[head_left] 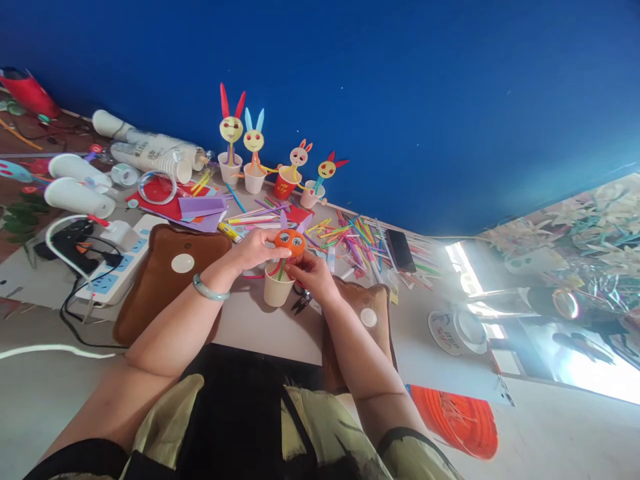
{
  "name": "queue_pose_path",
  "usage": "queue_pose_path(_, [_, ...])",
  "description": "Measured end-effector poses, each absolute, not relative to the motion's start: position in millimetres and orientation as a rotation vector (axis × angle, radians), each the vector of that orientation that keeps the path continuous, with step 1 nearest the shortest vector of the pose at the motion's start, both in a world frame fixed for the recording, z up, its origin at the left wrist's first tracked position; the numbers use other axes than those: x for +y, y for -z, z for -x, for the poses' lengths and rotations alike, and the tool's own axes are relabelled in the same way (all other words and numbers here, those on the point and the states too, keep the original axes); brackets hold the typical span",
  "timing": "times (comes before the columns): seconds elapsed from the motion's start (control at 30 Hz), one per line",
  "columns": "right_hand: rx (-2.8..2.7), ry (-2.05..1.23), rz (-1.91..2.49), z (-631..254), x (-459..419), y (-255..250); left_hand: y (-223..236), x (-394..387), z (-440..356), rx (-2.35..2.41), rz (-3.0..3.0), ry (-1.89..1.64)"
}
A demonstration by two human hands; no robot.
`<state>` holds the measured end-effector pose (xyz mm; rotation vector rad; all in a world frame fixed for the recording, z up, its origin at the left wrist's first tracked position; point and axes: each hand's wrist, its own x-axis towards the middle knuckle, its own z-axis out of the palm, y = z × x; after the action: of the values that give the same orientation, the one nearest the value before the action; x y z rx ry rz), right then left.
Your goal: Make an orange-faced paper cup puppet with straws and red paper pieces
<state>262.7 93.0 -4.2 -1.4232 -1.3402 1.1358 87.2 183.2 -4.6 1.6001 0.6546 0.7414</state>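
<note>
Black clothing [225,427] at btm of frame, then ctr: L hand [256,251] fingers clamped on orange head [299,247], R hand [314,277] fingers at green stem [282,269] just below, grip unclear, prob. steadying it above pale cup [277,295].

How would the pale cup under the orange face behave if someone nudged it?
The cup looks like thin paper, so it is probably light and easily dented. Its narrower base suggests it could tip. With the orange face above it, held by the left hand, it may be top-heavy if let go.
</note>
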Motion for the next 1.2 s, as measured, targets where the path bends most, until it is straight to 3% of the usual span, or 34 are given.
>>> queue_pose_path(1.2, [-1.468, -1.133, 1.349, -264.1, 95.6, 18.5, -9.3, 181.2, -82.6, 0.860, -1.436, -0.864])
